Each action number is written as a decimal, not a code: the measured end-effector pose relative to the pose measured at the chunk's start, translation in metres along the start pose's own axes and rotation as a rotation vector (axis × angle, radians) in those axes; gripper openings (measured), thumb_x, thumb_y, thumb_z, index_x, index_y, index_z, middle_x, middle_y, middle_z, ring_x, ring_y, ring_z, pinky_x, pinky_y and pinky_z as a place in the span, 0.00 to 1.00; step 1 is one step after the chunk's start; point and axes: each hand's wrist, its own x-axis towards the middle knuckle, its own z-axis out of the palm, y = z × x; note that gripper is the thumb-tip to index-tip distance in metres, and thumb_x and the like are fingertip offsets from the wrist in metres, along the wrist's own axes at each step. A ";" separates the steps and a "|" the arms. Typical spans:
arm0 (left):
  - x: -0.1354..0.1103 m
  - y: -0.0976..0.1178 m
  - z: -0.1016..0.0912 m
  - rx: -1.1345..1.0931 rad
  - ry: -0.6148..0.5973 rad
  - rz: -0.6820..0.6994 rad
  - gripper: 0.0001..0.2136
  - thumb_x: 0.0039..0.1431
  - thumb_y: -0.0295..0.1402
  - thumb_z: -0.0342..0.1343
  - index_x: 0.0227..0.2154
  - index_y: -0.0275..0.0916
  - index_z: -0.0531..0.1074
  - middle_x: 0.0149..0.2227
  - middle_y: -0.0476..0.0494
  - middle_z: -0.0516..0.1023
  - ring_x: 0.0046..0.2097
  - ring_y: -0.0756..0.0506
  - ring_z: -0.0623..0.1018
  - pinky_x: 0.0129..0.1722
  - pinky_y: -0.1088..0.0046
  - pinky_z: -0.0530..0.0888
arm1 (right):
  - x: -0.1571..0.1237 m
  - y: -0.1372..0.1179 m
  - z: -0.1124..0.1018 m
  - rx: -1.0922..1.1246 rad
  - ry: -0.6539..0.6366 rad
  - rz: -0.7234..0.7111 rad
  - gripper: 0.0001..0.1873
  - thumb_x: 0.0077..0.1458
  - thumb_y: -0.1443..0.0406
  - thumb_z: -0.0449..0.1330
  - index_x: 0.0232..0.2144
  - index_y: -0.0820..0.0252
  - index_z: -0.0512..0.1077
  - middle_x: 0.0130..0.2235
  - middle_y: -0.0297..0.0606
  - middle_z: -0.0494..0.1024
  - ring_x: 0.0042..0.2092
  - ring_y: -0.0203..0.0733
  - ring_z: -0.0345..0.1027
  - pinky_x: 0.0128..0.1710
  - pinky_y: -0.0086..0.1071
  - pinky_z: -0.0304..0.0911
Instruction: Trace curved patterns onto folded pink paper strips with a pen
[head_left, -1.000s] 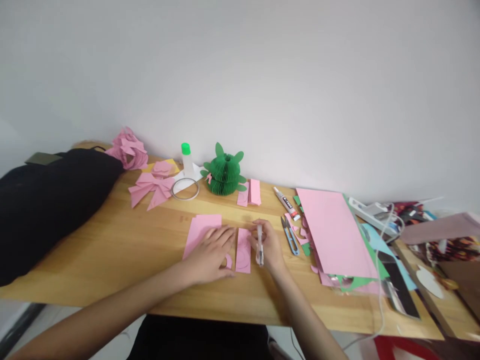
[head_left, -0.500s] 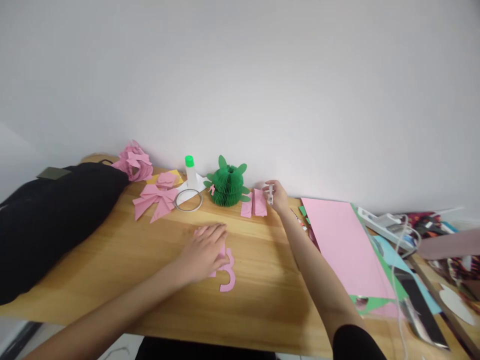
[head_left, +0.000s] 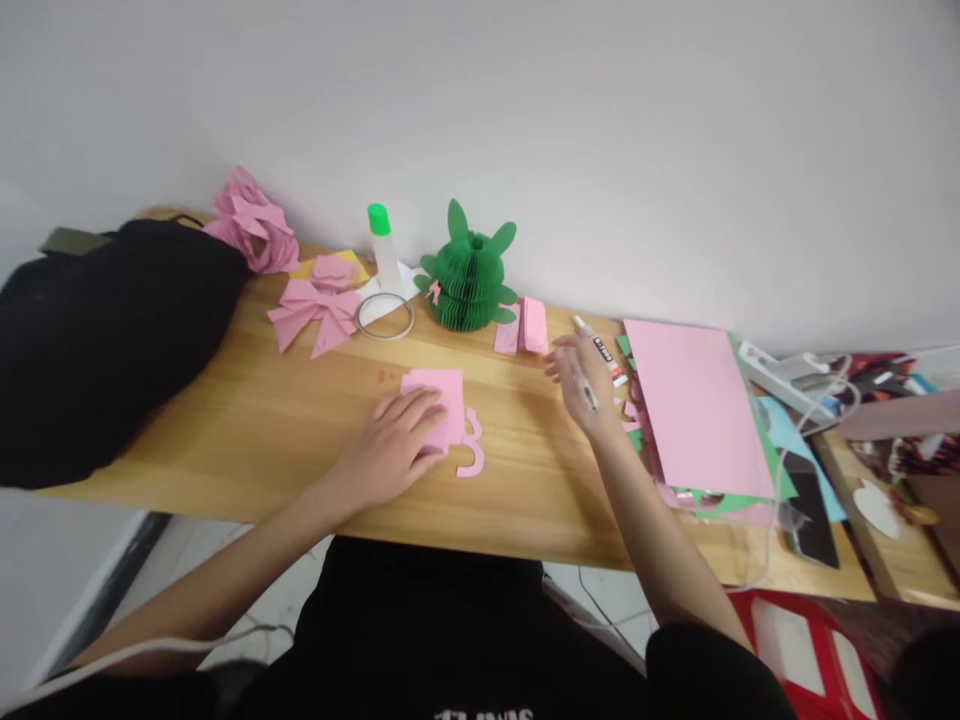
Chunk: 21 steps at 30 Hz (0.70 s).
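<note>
My left hand (head_left: 386, 445) lies flat with its fingers stretched over a small stack of folded pink paper (head_left: 448, 395), pressing it on the table. A curved pink paper cutout (head_left: 472, 455) lies against the stack's right side. To the right, above the wood, my right hand (head_left: 589, 385) has a clear pen (head_left: 583, 390) in its grasp, the shaft slanting back across the palm. Close beyond that hand are folded pink paper pieces (head_left: 533, 326) and a glue tube (head_left: 600, 350).
A green honeycomb paper ball with leaves (head_left: 466, 285) stands near the wall. Left of it are a green-capped glue stick (head_left: 382, 240), a tape ring (head_left: 385, 332), a pink paper bow (head_left: 315, 312) and a black bag (head_left: 120, 350). Pink sheets (head_left: 697, 410) and a phone (head_left: 810, 515) lie right.
My right hand has drawn back from the folded pink pieces with the pen. My left hand stays on the paper, more of which shows. The view has tilted down.
</note>
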 end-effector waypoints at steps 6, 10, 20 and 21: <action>-0.008 0.006 0.004 0.100 0.075 -0.032 0.19 0.66 0.39 0.52 0.55 0.33 0.69 0.61 0.27 0.69 0.63 0.31 0.67 0.61 0.49 0.66 | -0.069 -0.036 0.046 -0.066 -0.243 -0.149 0.13 0.59 0.59 0.61 0.44 0.58 0.70 0.40 0.42 0.80 0.40 0.47 0.74 0.41 0.39 0.69; -0.008 0.003 0.006 0.140 0.073 0.019 0.15 0.67 0.35 0.51 0.51 0.31 0.71 0.53 0.28 0.75 0.56 0.33 0.73 0.56 0.53 0.70 | -0.078 -0.046 0.061 -0.166 -0.250 -0.215 0.22 0.55 0.60 0.67 0.50 0.59 0.71 0.48 0.49 0.77 0.49 0.56 0.69 0.51 0.48 0.66; -0.007 0.001 0.000 0.231 0.040 0.112 0.14 0.69 0.36 0.50 0.47 0.30 0.72 0.49 0.29 0.77 0.52 0.35 0.75 0.52 0.59 0.72 | -0.072 -0.035 0.067 -0.263 -0.164 -0.138 0.14 0.62 0.69 0.55 0.49 0.60 0.73 0.48 0.53 0.76 0.50 0.59 0.67 0.51 0.54 0.64; -0.006 0.001 0.000 0.232 0.036 0.112 0.14 0.68 0.36 0.51 0.47 0.30 0.72 0.49 0.29 0.77 0.52 0.35 0.75 0.52 0.60 0.72 | -0.072 -0.035 0.067 -0.247 -0.155 -0.128 0.14 0.62 0.69 0.55 0.48 0.60 0.73 0.48 0.53 0.76 0.50 0.59 0.67 0.51 0.54 0.64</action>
